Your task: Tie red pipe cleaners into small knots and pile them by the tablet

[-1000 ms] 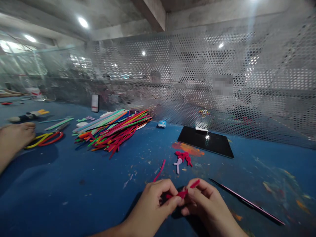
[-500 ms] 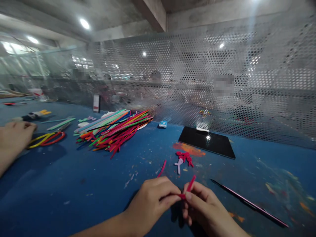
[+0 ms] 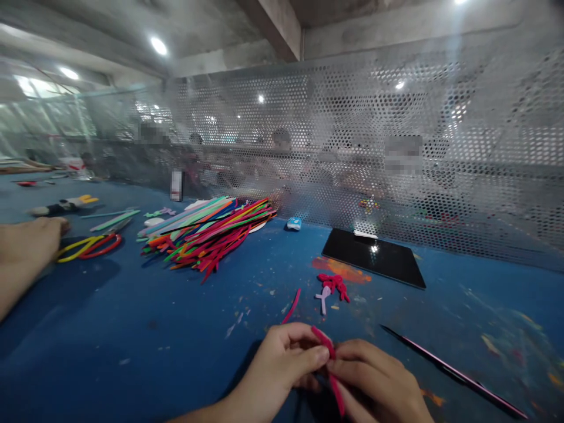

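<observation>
Between my two hands is a short crimson pipe cleaner (image 3: 337, 395), bent or twisted at the middle. My left hand (image 3: 288, 361) pinches it near its upper end between thumb and forefinger. On the lower side, the closed fingers of my right hand (image 3: 381, 373) grip the same pipe cleaner; part of it is hidden by the fingers. Just beyond my left hand lies a loose crimson pipe cleaner piece (image 3: 292, 305). Farther off on the table are looped crimson pieces (image 3: 335, 285) and a small lilac twisted piece (image 3: 325, 298).
A bundle of coloured pipe cleaners (image 3: 207, 238) lies left of centre. Scissors (image 3: 103, 247) lie beside another person's hand (image 3: 33, 249). A black tablet (image 3: 374, 257) and a small blue-white item (image 3: 294, 223) lie before the perforated screen (image 3: 335, 129). A slim pen (image 3: 453, 370) lies right.
My hands have turned the pipe cleaner: its upper end now leans left over my left thumb, and its other end points down. My right hand has rolled over, showing its back.
</observation>
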Demonstrator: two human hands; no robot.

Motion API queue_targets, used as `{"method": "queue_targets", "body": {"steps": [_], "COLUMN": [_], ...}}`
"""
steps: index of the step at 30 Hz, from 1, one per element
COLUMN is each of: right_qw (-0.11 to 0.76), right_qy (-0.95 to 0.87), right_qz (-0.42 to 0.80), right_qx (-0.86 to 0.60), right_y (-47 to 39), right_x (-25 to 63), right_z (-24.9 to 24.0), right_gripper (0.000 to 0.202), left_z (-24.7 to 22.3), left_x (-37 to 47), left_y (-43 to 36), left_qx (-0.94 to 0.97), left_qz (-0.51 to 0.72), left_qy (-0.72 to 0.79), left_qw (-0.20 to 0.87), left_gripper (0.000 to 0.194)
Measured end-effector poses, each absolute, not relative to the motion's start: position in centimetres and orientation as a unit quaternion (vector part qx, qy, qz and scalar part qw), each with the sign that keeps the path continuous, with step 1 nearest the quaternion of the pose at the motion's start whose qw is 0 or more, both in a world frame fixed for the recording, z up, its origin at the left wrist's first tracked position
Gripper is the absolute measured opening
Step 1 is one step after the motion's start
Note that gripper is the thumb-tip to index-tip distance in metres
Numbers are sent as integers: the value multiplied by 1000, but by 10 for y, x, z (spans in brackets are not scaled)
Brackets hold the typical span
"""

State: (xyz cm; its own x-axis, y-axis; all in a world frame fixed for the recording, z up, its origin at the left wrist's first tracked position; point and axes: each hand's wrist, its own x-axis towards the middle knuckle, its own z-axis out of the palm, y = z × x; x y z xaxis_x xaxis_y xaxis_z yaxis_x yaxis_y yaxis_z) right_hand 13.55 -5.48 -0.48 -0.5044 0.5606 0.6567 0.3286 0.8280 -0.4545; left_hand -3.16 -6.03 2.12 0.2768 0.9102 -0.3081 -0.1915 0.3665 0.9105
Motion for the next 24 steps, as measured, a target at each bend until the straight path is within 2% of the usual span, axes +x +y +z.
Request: {"method": "queue_targets", "body": {"steps": [2,8,15,17,19,21,24], "right_qw": [425,442,468,490,508,481,432], "right_qy": [-856,-873,-861,-849,-835,-849,-874], "right_qz": [134,5,13,6,10,31,48], "right_qx": [-261,-206,-197,-198,-210,-214,-216], "right_y": [-56,-56,-57,-58,-59,-60,-63], "right_x": [133,132,129,127,124,121,121], "right_z": [0,-4,-5,-4,-5,-7,-10], "right_gripper": [16,13,12,7,19,28,22], "left_z": [20,18,20,22,22,21,16], "left_x": [-31,-28,-25,-24,-24,-25,-27], "left_y": [-60,-61,-61,-60,-59,-58,-58], "left_qx": [414,453,445,433,415,406,428], "left_qz": [403,400,398,396,396,395,391], "left_qy": [462,482,476,477,483,488,486], "left_qw": [673,634,646,654,662,664,654], "left_gripper": [24,17,17,16,16,17,17]}}
